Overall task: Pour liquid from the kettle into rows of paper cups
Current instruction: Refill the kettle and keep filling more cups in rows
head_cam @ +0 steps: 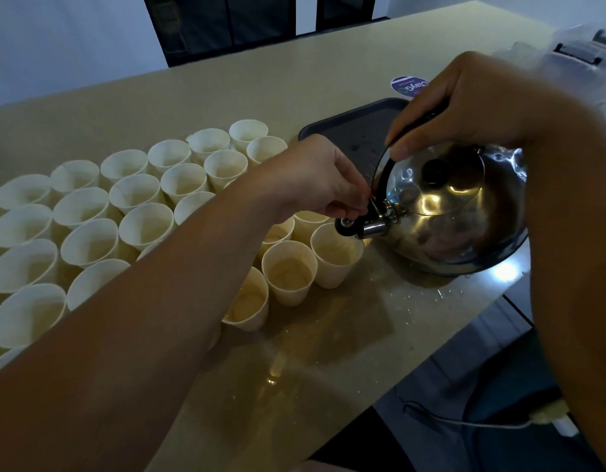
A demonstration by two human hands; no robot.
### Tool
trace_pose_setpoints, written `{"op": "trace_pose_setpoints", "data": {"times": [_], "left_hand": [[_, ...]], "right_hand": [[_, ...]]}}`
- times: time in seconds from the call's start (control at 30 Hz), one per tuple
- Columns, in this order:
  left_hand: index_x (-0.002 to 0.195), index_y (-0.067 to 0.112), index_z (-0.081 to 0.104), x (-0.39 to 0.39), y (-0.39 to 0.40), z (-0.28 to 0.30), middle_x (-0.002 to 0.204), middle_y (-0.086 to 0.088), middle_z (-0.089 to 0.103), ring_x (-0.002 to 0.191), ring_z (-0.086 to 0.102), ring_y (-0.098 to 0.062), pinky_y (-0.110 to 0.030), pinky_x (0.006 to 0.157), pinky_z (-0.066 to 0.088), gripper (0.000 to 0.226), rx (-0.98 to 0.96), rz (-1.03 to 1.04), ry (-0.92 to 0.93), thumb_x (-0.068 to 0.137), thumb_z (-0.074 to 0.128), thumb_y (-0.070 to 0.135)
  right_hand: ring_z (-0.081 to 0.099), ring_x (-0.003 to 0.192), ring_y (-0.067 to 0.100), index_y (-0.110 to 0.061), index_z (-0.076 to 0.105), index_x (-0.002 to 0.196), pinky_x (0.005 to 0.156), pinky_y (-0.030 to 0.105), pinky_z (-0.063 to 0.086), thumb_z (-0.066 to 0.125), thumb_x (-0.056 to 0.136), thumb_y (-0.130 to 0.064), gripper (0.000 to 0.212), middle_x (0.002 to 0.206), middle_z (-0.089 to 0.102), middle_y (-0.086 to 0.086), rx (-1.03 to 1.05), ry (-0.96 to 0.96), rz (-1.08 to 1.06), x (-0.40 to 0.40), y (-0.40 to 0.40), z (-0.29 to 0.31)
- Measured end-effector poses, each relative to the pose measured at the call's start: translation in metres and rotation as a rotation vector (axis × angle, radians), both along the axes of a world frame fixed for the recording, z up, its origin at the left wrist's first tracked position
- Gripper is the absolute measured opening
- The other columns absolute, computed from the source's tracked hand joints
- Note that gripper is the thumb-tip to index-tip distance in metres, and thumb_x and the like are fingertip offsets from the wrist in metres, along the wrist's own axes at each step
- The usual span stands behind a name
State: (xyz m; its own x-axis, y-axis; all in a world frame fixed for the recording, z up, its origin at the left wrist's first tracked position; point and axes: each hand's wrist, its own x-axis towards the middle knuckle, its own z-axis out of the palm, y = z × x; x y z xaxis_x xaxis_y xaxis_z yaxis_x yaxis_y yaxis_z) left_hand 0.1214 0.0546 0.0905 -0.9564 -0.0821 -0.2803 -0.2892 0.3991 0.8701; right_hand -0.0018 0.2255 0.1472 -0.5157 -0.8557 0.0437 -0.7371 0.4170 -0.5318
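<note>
On the beige counter, white paper cups stand packed rim to rim in slanting rows that run from the left edge toward the middle. Several cups at the right end of the rows, among them one near the front, hold a pale liquid. A shiny steel kettle sits tilted at the right edge of the counter, its spout just above the rim of the nearest cup. Of the two hands, the right hand is curled round the kettle's black handle from above, thumb pressed on its front. The left hand reaches across the cups and pinches the small wire lever by the spout, where a black cap stands off the opening. Behind the kettle lies a dark tray, and beyond it a round sticker is on the counter. Droplets and a wet sheen mark the surface in front of the kettle. At the lower right, below the counter's edge, a white cable runs across the floor.
</note>
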Motion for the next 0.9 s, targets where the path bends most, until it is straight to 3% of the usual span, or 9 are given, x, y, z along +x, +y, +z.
{"op": "trace_pose_setpoints", "data": {"times": [0.07,0.2,0.3,0.4,0.57,0.63,0.8,0.9], "left_hand": [[0.098,0.008,0.078,0.000,0.000,0.001,0.086,-0.002,0.078,0.082,0.075,-0.013,-0.025,0.074,0.061,0.013,-0.005,0.005,0.007,0.086,0.073,0.004],[0.095,0.009,0.078,-0.004,0.001,0.008,0.084,-0.004,0.078,0.081,0.075,-0.015,-0.030,0.077,0.062,0.014,-0.021,0.053,0.073,0.084,0.075,0.002],[0.095,0.017,0.079,-0.013,0.002,0.017,0.084,0.002,0.076,0.079,0.074,-0.009,-0.023,0.073,0.061,0.016,-0.128,0.109,0.144,0.085,0.075,0.006],[0.098,0.023,0.079,-0.024,0.005,0.025,0.091,0.004,0.076,0.086,0.070,-0.010,-0.024,0.077,0.058,0.017,-0.289,0.128,0.224,0.086,0.074,0.012],[0.109,0.020,0.075,-0.052,0.002,0.023,0.103,-0.003,0.073,0.098,0.066,-0.018,-0.040,0.092,0.053,0.022,-0.400,0.104,0.279,0.087,0.073,0.022],[0.120,0.018,0.069,-0.069,-0.002,0.019,0.113,-0.002,0.070,0.105,0.062,-0.018,-0.036,0.094,0.051,0.034,-0.426,0.093,0.300,0.087,0.072,0.020],[0.138,0.017,0.054,-0.112,-0.014,0.006,0.134,-0.003,0.059,0.122,0.053,-0.019,-0.024,0.086,0.037,0.049,-0.559,0.053,0.295,0.090,0.066,0.020],[0.142,0.013,0.049,-0.134,-0.020,-0.001,0.140,-0.008,0.055,0.126,0.050,-0.024,-0.027,0.091,0.038,0.052,-0.648,-0.013,0.285,0.092,0.064,0.019]], "right_hand": [[0.069,0.076,-0.003,-0.035,0.079,0.087,0.076,0.026,0.049,0.080,0.063,-0.048,0.027,0.079,0.074,-0.024,-0.026,-0.015,-0.021,-0.002,0.004,-0.003],[0.064,0.063,-0.003,-0.030,0.079,0.089,0.063,0.014,0.045,0.079,0.063,-0.049,0.032,0.073,0.073,-0.020,-0.165,-0.055,-0.088,-0.011,0.012,-0.011],[0.054,0.049,0.002,-0.027,0.079,0.083,0.054,0.019,0.043,0.079,0.058,-0.057,0.039,0.064,0.071,-0.004,-0.315,-0.090,-0.194,-0.019,0.015,-0.018],[0.053,0.056,0.032,-0.021,0.079,0.080,0.059,0.033,0.045,0.081,0.059,-0.063,0.047,0.076,0.069,0.021,-0.446,-0.063,-0.278,-0.027,0.014,-0.023],[0.056,0.053,0.000,-0.025,0.074,0.075,0.055,0.016,0.046,0.081,0.077,-0.050,0.027,0.059,0.067,-0.012,-0.565,-0.057,-0.469,-0.047,0.000,-0.042],[0.057,0.055,-0.001,-0.025,0.073,0.077,0.058,0.016,0.047,0.078,0.083,-0.046,0.023,0.061,0.067,-0.012,-0.585,-0.041,-0.532,-0.056,-0.011,-0.051],[0.070,0.077,0.015,-0.019,0.076,0.089,0.078,0.038,0.060,0.075,0.085,-0.049,0.030,0.081,0.073,0.000,-0.623,-0.007,-0.647,-0.079,-0.033,-0.073],[0.066,0.072,0.010,-0.017,0.074,0.085,0.074,0.032,0.058,0.075,0.085,-0.047,0.030,0.079,0.071,0.002,-0.669,-0.022,-0.689,-0.093,-0.043,-0.083]]}}
